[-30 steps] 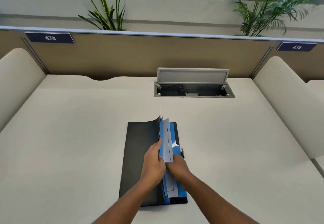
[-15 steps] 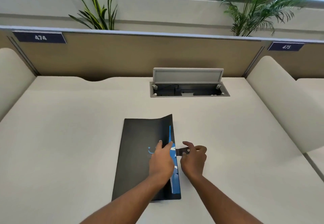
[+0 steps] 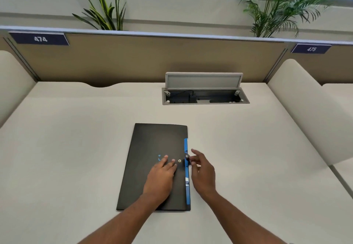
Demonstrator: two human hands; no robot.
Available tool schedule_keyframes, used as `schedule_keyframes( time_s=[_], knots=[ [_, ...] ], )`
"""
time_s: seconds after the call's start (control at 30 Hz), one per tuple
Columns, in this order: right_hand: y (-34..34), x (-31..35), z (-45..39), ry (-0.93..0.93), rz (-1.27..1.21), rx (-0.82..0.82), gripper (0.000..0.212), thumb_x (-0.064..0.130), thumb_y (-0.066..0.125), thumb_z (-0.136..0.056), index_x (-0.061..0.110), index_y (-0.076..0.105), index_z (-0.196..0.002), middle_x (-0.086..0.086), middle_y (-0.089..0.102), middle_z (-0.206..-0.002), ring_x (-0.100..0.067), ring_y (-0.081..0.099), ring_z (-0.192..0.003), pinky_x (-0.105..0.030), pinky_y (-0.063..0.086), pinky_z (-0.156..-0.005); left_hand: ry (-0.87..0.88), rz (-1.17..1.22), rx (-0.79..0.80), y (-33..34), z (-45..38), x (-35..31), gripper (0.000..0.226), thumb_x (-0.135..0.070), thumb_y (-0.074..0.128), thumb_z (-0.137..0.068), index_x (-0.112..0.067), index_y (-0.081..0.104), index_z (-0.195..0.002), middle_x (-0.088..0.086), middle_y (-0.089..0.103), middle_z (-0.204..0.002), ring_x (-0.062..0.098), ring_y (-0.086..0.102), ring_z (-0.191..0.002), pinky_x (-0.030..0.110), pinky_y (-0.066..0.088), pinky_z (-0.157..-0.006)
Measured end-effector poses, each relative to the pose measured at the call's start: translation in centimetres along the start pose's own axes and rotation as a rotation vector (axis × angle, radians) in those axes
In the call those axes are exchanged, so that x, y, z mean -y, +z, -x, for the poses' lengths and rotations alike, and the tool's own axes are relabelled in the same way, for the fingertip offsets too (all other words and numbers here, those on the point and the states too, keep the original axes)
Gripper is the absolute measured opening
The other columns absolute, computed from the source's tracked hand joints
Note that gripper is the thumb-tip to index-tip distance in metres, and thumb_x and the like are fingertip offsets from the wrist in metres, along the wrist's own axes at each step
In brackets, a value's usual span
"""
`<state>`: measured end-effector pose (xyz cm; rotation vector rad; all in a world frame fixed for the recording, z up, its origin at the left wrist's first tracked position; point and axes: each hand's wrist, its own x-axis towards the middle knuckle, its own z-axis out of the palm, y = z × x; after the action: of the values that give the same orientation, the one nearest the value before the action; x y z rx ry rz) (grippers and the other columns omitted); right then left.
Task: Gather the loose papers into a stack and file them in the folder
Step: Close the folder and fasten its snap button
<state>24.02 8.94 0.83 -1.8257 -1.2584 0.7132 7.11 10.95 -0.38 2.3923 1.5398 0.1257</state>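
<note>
beyond both hands, set into the tabletop [image 3: 76, 148]: a cable box [image 3: 205, 97] with grey lid [image 3: 203, 80] propped up, a dark plug inside. farther back, a tan partition [image 3: 133, 58] with number plates 474 [image 3: 40, 38] and 475 [image 3: 311, 49], plants [image 3: 103, 9] behind. cream side dividers well out to either side. nothing between hands and cable box.

under left hand [image 3: 161, 177]: black folder [image 3: 150, 144], closed, flat on tabletop. left hand open, palm down, fingertips pressing cover beside a small metal snap [image 3: 179, 160]. along folder's edge nearest right hand [image 3: 202, 169], a blue strip [image 3: 186, 177] peeking out; papers themselves not visible. right hand just off that edge, thumb and forefinger pinching the folder's small dark closure tab [image 3: 186, 158], other fingers loosely spread.
</note>
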Motion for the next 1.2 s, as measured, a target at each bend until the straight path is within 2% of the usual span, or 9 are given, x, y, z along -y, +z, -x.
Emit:
schedule_keyframes(
  time_s=[0.1,0.23,0.33,0.47,0.7,0.83,0.93,1.07,1.2],
  knots=[
    [1.2,-0.1,0.7,-0.131,0.216,0.109,0.043,0.000,0.056,-0.094,0.021,0.066,-0.131,0.007,0.066,-0.128,-0.014,0.061,-0.119,-0.029,0.048,-0.105,0.087,-0.091,0.005,0.4,1.0,1.2,0.046,-0.031,0.057,-0.094,-0.025,0.054,-0.139,-0.008,0.049,-0.148,0.023,0.036,-0.143,0.046,0.036,-0.112],
    [1.9,-0.3,0.8,-0.191,0.501,0.204,0.045,0.012,0.049,-0.099,0.024,0.061,-0.141,0.008,0.057,-0.139,-0.014,0.050,-0.127,-0.027,0.046,-0.106,0.086,-0.053,0.049,2.1,2.0,2.1,0.056,-0.042,0.024,-0.103,-0.031,0.012,-0.157,-0.019,0.003,-0.163,0.018,-0.005,-0.151,0.046,-0.001,-0.123],
    [1.8,-0.2,0.5,-0.233,0.669,0.265,0.052,0.017,0.048,-0.098,0.030,0.053,-0.149,0.010,0.052,-0.144,-0.015,0.047,-0.131,-0.030,0.046,-0.102,0.062,-0.069,0.057,2.2,2.3,1.7,0.058,-0.045,0.017,-0.103,-0.032,-0.001,-0.157,-0.021,-0.008,-0.162,0.017,-0.015,-0.150,0.046,-0.005,-0.122],
    [1.8,-0.2,0.5,-0.276,0.802,0.319,0.059,0.020,0.052,-0.096,0.028,0.045,-0.153,0.006,0.049,-0.150,-0.020,0.046,-0.134,-0.035,0.047,-0.099,0.042,-0.045,0.029,2.4,2.5,1.3,0.058,-0.044,0.017,-0.103,-0.031,0.001,-0.157,-0.020,-0.008,-0.162,0.017,-0.014,-0.150,0.045,-0.003,-0.119],
    [2.5,0.2,0.5,-0.346,0.971,0.367,0.054,0.020,0.045,-0.104,0.011,0.035,-0.157,-0.011,0.045,-0.153,-0.033,0.046,-0.134,-0.045,0.048,-0.101,0.029,-0.047,0.046,2.4,2.5,1.2,0.057,-0.046,0.016,-0.103,-0.031,0.002,-0.157,-0.021,-0.008,-0.162,0.015,-0.014,-0.150,0.046,-0.001,-0.120],
    [2.7,0.6,0.6,-0.375,1.009,0.378,0.052,0.018,0.045,-0.106,0.005,0.035,-0.156,-0.017,0.046,-0.149,-0.035,0.048,-0.130,-0.045,0.049,-0.099,0.023,-0.039,0.061,2.3,2.5,1.1,0.056,-0.046,0.018,-0.104,-0.030,0.008,-0.157,-0.020,-0.001,-0.163,0.017,-0.008,-0.151,0.047,0.003,-0.119],
    [3.0,1.0,0.8,-0.368,1.024,0.395,0.053,0.017,0.044,-0.107,0.001,0.033,-0.156,-0.019,0.044,-0.149,-0.036,0.046,-0.130,-0.045,0.049,-0.098,0.024,-0.031,0.077,2.4,2.5,1.2,0.056,-0.048,0.015,-0.104,-0.032,0.004,-0.157,-0.021,-0.006,-0.162,0.015,-0.013,-0.151,0.046,0.000,-0.120],
    [2.8,1.3,0.6,-0.331,1.009,0.404,0.053,0.018,0.045,-0.105,0.006,0.035,-0.156,-0.015,0.043,-0.149,-0.034,0.044,-0.131,-0.043,0.048,-0.099,0.037,0.011,0.085,2.1,2.3,1.5,0.058,-0.050,0.017,-0.103,-0.035,0.000,-0.156,-0.025,-0.012,-0.160,0.013,-0.017,-0.150,0.042,-0.007,-0.123],
    [2.1,1.6,0.2,-0.155,0.736,0.295,0.047,0.022,0.048,-0.098,0.026,0.056,-0.144,0.000,0.049,-0.139,-0.024,0.046,-0.126,-0.036,0.051,-0.093,-0.028,0.192,0.065,0.9,2.3,2.1,0.059,-0.049,0.031,-0.101,-0.031,0.018,-0.155,-0.023,-0.004,-0.160,0.016,-0.007,-0.152,0.040,-0.005,-0.121]
  ],
)
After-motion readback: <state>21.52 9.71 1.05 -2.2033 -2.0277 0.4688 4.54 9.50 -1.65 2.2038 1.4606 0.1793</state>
